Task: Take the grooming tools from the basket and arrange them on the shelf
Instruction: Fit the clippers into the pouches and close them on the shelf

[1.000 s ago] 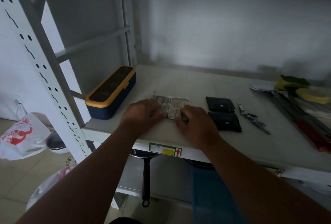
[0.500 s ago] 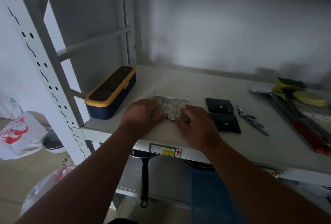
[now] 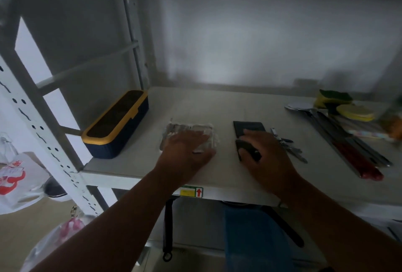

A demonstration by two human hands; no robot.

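The head view showed the grey metal shelf (image 3: 217,106) with several grooming items already laid out. The left hand (image 3: 185,152) lay flat, fingers fairly straight, pressing on the clear plastic hinged case (image 3: 187,129) near the front edge. The right hand (image 3: 264,154) had its fingers curled round the nearer of 2 small black snap pouches (image 3: 248,152); the farther black pouch (image 3: 249,128) lay just behind it. Silver nail clippers (image 3: 287,144) sat just beside the right hand. A navy box with a yellow rim (image 3: 115,126) stood at the left end, and sponges (image 3: 335,100) and long utensils (image 3: 348,141) lay at the right end. No basket was in view.

The step in hand looked like tidying the row: squaring the pouch against its neighbours. The next move probably called for setting it flat in line and letting go.

Compared with 0.5 s earlier, both hands had been on the clear case; the right hand had since shifted across to the pouches, and the camera had tilted upward.
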